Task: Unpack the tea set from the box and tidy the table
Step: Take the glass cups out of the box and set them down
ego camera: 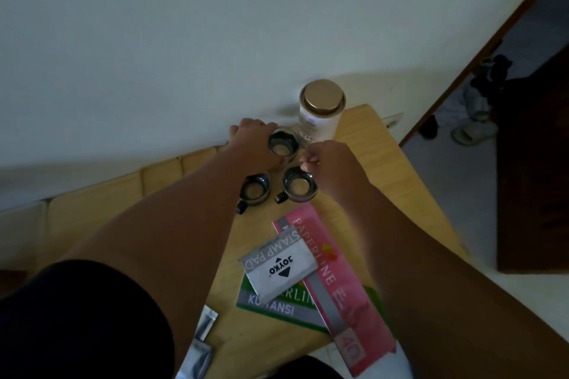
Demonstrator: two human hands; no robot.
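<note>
At frame centre, the left hand (251, 144) curls around the far cup (282, 144), gripping its rim on the wooden table (369, 169). The right hand (329, 160) pinches the rim of the right cup (299, 186). A third cup (255, 191) sits lower left, a tin (321, 109) just above.

- One view only, worn on the person's head, looking forward and steeply down over both outstretched forearms.
- It faces a pale wall (184, 24); the wooden worktop (385, 169) runs tilted through the lower middle of the frame.
- The wide lens bends straight edges and makes the near arms loom large, while the left hand (246, 148) and right hand (329, 163) look small at mid-frame.
- An open doorway (492, 120) falls at the right edge.
- No second view shares the scene.
</note>
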